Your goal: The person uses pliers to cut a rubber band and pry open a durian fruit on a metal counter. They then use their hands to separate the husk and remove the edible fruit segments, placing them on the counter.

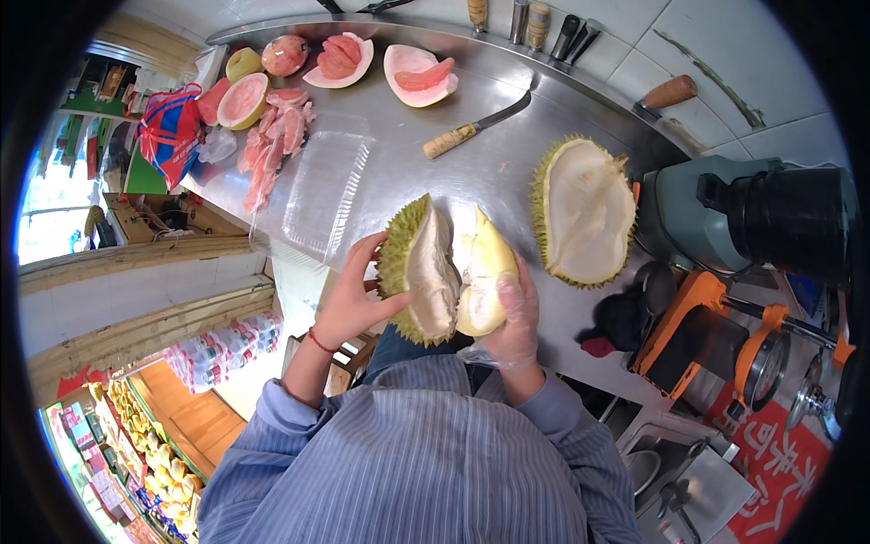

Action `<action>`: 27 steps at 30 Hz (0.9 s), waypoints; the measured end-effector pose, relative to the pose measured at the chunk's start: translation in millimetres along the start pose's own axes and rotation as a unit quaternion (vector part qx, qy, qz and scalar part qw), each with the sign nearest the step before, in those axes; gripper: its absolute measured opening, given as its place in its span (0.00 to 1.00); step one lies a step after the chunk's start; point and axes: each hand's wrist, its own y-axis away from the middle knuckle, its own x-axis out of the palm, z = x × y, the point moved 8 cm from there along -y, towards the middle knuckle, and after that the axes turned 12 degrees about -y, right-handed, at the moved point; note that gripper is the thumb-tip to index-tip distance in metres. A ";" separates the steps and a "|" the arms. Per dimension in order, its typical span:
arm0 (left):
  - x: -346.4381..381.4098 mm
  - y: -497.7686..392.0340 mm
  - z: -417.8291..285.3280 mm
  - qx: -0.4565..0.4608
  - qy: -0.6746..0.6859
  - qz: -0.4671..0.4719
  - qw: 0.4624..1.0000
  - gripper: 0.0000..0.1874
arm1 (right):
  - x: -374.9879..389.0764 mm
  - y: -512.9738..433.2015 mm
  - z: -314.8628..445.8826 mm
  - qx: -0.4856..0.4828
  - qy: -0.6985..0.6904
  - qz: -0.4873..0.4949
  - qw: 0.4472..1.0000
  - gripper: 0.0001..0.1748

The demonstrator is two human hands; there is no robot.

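My bare left hand (360,292) grips the spiky outer side of a durian shell piece (430,285), whose pale hollow faces right. In my right hand (520,319), covered by a clear plastic glove, is a yellow pod of durian flesh (486,272). The pod's lower end lies close against the shell's edge; whether they are still joined I cannot tell. To the right, a larger durian husk (586,211) rests hollow side up on the steel counter (380,163). Beyond my hands lies a wooden-handled knife (476,126), its blade pointing to the back right.
A clear plastic tray (326,183) sits at left, beside pink pomelo peelings (275,143). Pomelo pieces (418,75) stand at the back. Several knives line the wall, one with a brown handle (669,92). A grey-black machine (734,211) and an orange press (714,326) crowd the right.
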 end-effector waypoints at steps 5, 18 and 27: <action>2.1 9.9 52.1 0.005 0.170 0.017 0.985 0.50 | 18.0 1.1 -15.4 0.157 -0.175 0.009 0.972 0.41; 42.9 -27.7 58.3 0.047 0.420 0.029 0.906 0.49 | 85.6 -24.0 37.3 0.132 -0.117 0.064 0.982 0.45; 41.8 -63.9 63.4 -0.032 0.430 0.091 0.897 0.35 | 158.4 -52.4 40.4 0.101 0.056 0.158 0.981 0.42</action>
